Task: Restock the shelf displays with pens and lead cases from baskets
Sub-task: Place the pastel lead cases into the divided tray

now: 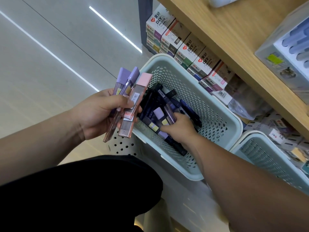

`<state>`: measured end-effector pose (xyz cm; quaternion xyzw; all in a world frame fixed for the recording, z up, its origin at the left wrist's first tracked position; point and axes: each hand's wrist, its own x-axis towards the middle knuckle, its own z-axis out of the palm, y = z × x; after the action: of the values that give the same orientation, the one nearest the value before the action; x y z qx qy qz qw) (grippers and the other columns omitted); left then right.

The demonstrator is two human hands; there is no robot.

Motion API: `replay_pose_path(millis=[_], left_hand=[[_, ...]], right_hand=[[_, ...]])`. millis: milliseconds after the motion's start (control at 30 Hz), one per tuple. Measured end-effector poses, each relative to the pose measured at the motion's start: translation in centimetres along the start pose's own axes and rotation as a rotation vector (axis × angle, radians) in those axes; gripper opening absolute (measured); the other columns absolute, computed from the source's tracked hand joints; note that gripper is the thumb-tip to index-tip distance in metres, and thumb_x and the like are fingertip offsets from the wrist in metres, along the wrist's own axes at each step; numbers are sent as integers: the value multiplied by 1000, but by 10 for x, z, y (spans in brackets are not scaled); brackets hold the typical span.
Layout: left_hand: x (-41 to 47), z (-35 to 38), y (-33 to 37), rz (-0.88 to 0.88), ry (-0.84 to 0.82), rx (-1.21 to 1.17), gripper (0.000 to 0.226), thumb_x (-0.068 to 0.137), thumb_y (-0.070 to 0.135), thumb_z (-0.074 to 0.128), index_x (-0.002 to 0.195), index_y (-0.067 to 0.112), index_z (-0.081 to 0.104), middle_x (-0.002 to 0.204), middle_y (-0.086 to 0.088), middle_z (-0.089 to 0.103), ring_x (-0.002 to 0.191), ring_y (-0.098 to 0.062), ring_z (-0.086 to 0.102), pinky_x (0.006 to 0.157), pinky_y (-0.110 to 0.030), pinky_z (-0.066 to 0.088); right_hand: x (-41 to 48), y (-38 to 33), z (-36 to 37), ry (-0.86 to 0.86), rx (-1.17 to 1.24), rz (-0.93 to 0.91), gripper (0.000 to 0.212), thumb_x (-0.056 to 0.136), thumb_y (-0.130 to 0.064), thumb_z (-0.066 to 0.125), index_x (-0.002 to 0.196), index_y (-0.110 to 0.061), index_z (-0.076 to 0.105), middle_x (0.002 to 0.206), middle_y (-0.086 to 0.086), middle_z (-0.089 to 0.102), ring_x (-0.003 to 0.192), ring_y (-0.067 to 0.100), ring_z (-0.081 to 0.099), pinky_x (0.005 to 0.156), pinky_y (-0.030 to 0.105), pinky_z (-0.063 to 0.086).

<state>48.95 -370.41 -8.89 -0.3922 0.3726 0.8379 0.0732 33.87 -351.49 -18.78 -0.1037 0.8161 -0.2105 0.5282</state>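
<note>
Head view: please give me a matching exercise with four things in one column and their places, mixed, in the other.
1 pink-capped case
2 right hand
3 DIY boxes
4 second basket

a under the wooden shelf
b reaching into the pale green basket
c held in the left hand
d at the picture's right edge

Pairs: 1-c, 2-b, 3-a, 4-d

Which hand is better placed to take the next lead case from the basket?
Right. The right hand is down inside the basket, fingers on the loose cases there; the left hand is full, gripping three lead cases outside the rim.
</note>
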Motion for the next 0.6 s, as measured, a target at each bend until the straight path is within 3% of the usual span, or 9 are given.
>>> replay_pose_path(millis=[100, 167, 233, 333, 433, 500, 600], left_hand=[[-1, 2, 0, 10, 3, 8, 19, 58, 21, 75, 77, 19, 76, 80, -11, 72, 65, -22, 59, 65, -34, 45], [-1, 2, 0, 9, 12, 12, 18, 58, 22, 76, 76, 20, 76, 81, -10, 72, 63, -22, 62, 62, -32, 45], [0, 2, 0, 7, 15, 11, 19, 57, 22, 76, 76, 20, 76, 81, -9, 73, 62, -21, 64, 61, -31, 46], [0, 1, -1, 6, 12, 0, 20, 59, 21, 77, 79, 17, 76, 82, -10, 73, 62, -20, 64, 61, -31, 48], [1, 1, -1, 5, 13, -1, 20, 60, 20, 76, 79, 17, 76, 82, -11, 73, 62, -19, 64, 61, -31, 48], [1, 1, -1, 15, 8, 3, 15, 62, 15, 74, 77, 17, 76, 81, -10, 72, 62, -20, 64, 64, -34, 47], [1, 2, -2, 30, 9, 11, 17, 61, 16, 75, 78, 17, 75, 81, -11, 71, 64, -23, 61, 69, -37, 41]], right_hand=[[-4, 2, 0, -116, -132, 41, 49, 70, -25, 83, 114, -14, 64, 90, -1, 69, 80, 18, 66, 68, 27, 51], [-5, -1, -1, -128, -232, 43, 49, 76, -30, 83, 114, -9, 62, 96, 2, 68, 90, 22, 67, 79, 34, 56], [-6, -4, -4, -126, -256, 68, 46, 82, -27, 81, 114, -3, 59, 98, 3, 64, 98, 22, 64, 91, 33, 52], [-4, -3, -3, -98, -277, 72, 74, 83, -29, 81, 145, -8, 48, 134, 8, 61, 116, 27, 60, 94, 28, 45], [-5, -6, -1, -90, -285, 48, 66, 81, -28, 83, 138, -13, 55, 127, 8, 64, 100, 24, 61, 87, 28, 48], [-2, -3, -1, -63, -302, 35, 50, 77, -28, 85, 120, -18, 61, 116, 7, 67, 94, 24, 63, 83, 32, 53], [-3, 0, -3, -63, -298, 20, 43, 76, -25, 85, 113, -13, 67, 104, 5, 72, 88, 23, 67, 76, 32, 55]])
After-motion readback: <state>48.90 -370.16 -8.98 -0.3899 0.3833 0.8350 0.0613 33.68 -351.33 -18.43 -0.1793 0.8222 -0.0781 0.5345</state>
